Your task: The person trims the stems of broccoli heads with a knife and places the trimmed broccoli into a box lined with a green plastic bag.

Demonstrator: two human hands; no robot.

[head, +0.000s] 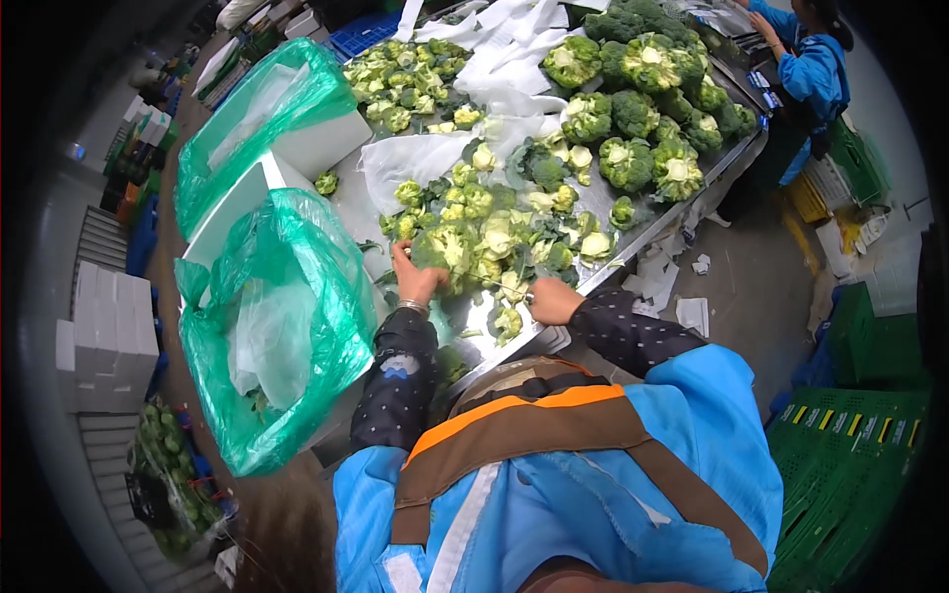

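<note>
A broccoli head (445,248) with its pale cut side up lies under my left hand (417,278), whose fingers grip its left side. My right hand (554,300) is closed on the handle of a knife (485,279); the thin blade points left, towards the lower edge of that head. Cut broccoli florets (497,230) and leaves lie heaped just beyond both hands. One floret (506,325) sits near the metal table's front edge, below my right hand. Larger whole broccoli heads (649,111) are piled at the back right.
Foam boxes lined with green plastic bags (348,296) stand on the left. White netting (511,55) and more florets (408,78) lie at the back of the metal table (630,241). A co-worker (808,74) is at the far right. Green crates (845,459) stand at lower right.
</note>
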